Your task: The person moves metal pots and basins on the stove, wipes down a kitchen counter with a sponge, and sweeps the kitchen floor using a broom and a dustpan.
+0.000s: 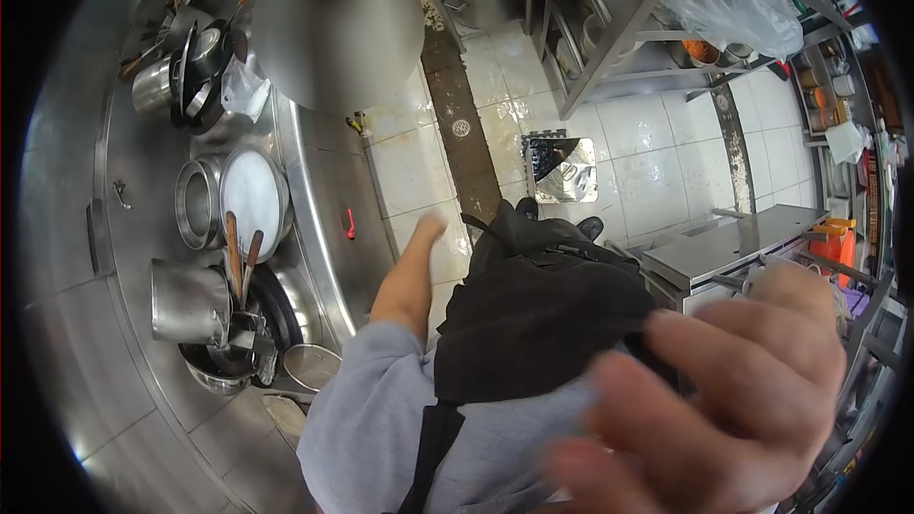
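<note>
**My right hand (pixel 733 371) up and loosely open, my left hand (pixel 431 228) out past my black apron (pixel 543 324)**

A long steel counter (pixel 143 171) takes up the left side of the frame, loaded with cookware. Across the lower middle I see my grey shirt (pixel 371 419), and over it the apron, the thing nearest my hands. It is dark and creased, its strap running down to the bottom edge.

My right hand looms at the lower right, close to the camera, fingers bent and spread apart, fingertips towards the apron. They are too blurred for me to tell whether they touch the cloth.

At the upper right stands a metal rack (pixel 624 48); below it, a steel table (pixel 733 238) sits beyond my raised hand.

My left arm reaches from the sleeve towards the centre, bent at the elbow. That hand is small and smeared over the tiles, so I can't tell whether it is open or closed.

At the lower left, a steel pot (pixel 190 300) lies tipped on its side near a round strainer (pixel 311 365). A shiny square plate (pixel 571 171) is on the floor above centre, near my dark shoes (pixel 526 207). Smallest is a red fitting (pixel 349 224) on the counter's front.
</note>
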Demonstrator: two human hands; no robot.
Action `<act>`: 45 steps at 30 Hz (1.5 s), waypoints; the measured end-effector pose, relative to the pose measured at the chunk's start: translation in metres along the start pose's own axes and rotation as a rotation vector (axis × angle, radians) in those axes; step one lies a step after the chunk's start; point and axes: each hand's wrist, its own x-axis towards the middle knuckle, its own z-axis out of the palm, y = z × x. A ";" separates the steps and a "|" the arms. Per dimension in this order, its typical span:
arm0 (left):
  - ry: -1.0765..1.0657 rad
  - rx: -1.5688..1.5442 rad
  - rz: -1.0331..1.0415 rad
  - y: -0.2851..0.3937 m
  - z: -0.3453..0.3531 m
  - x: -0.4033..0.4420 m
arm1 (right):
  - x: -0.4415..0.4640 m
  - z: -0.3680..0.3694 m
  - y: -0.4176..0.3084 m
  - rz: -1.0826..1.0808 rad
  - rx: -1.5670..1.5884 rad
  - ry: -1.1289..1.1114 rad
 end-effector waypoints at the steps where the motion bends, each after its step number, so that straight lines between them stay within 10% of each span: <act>1: 0.073 -0.067 -0.057 -0.057 0.077 -0.022 | -0.001 -0.014 -0.009 0.194 -0.027 -0.073; 4: -0.433 -0.429 -0.656 -0.093 0.129 -0.157 | -0.048 -0.020 -0.004 0.916 -0.201 -0.099; 8: -0.315 -0.640 -0.506 -0.072 0.118 -0.210 | -0.188 0.045 0.053 1.376 0.172 0.430; 11: -0.165 -0.744 -0.312 -0.037 0.062 -0.180 | -0.302 0.113 0.027 1.752 0.085 0.256; 17: -0.033 -1.008 -0.125 0.031 -0.060 -0.082 | -0.384 0.157 -0.064 1.878 -0.033 -0.222; 28: -0.152 -0.336 0.000 0.092 -0.135 0.010 | -0.464 0.183 -0.214 2.333 -0.334 0.044; 34: -0.184 -0.248 0.125 0.188 -0.149 -0.020 | -0.540 0.296 -0.333 2.485 -0.167 -0.487; 45: 0.031 -0.302 0.590 0.368 -0.275 0.008 | -0.425 0.196 -0.143 2.065 -0.154 0.340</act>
